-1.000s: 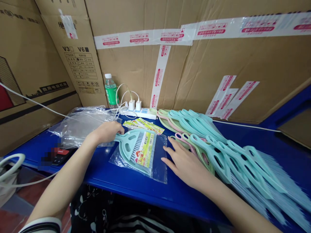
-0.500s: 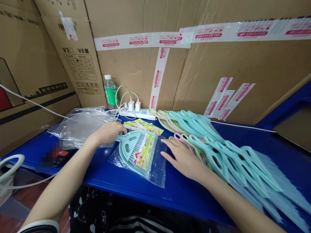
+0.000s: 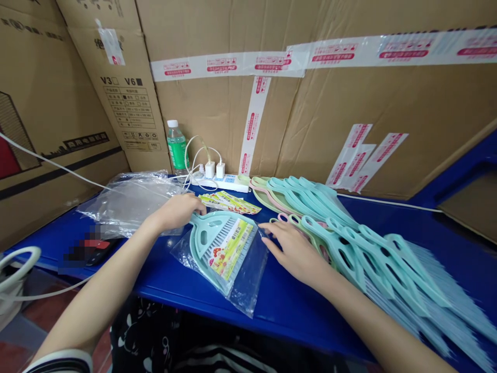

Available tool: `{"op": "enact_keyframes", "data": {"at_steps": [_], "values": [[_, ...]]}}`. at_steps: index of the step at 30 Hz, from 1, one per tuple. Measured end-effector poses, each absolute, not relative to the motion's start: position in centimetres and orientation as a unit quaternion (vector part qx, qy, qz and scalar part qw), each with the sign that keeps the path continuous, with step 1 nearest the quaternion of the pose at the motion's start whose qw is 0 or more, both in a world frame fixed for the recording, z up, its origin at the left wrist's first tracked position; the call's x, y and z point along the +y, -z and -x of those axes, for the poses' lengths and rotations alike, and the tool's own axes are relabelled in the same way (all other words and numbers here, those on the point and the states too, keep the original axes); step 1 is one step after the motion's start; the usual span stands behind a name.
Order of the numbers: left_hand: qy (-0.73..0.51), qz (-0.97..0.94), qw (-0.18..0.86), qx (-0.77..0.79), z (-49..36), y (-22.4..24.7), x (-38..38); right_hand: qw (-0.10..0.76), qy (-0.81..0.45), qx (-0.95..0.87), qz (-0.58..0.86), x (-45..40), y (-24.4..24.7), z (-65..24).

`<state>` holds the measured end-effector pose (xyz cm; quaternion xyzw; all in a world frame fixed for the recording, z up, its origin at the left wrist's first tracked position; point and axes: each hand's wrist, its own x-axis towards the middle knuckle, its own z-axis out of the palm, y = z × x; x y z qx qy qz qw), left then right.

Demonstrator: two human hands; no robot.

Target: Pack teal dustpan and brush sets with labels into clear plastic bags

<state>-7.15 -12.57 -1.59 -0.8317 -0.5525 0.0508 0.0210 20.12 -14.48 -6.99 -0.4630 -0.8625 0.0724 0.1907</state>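
A light-blue dustpan [image 3: 202,248] with a matching brush [image 3: 243,251] on it lies on the blue table in a clear plastic bag [image 3: 246,290]. A yellow-green printed card [image 3: 230,251] rests over the bristles. My left hand [image 3: 179,211] is closed around the handle end, which its fingers mostly hide. Beside the bag's right edge is my right hand [image 3: 291,251], its thumb and fingers apart. One fingertip is at the bag's upper right corner; I cannot tell whether it touches.
Brushes [image 3: 373,259] in blue, green and pink are heaped at right, with dustpans [image 3: 298,194] behind them. More printed cards [image 3: 229,202], clear bags [image 3: 132,199], a power strip [image 3: 225,182] and a green-labelled bottle [image 3: 177,147] stand or lie toward the cardboard wall [image 3: 217,114].
The bagged dustpan set has turned slightly, its lower end swinging toward the table's front edge. My left hand has shifted a little with it; my right hand has barely moved.
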Motion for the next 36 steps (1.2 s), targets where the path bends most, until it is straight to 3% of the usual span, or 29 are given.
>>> {"op": "enact_keyframes", "data": {"at_steps": [14, 36], "values": [[-0.023, 0.845, 0.044, -0.533, 6.6, 2.4, -12.2, 0.095, -0.119, -0.832, 0.533, -14.9, 6.3, -19.9], [-0.005, 0.847, 0.094, -0.523, 6.3, 2.9, -12.4, 0.086, -0.134, -0.853, 0.496, -15.4, 6.1, -20.1]]}}
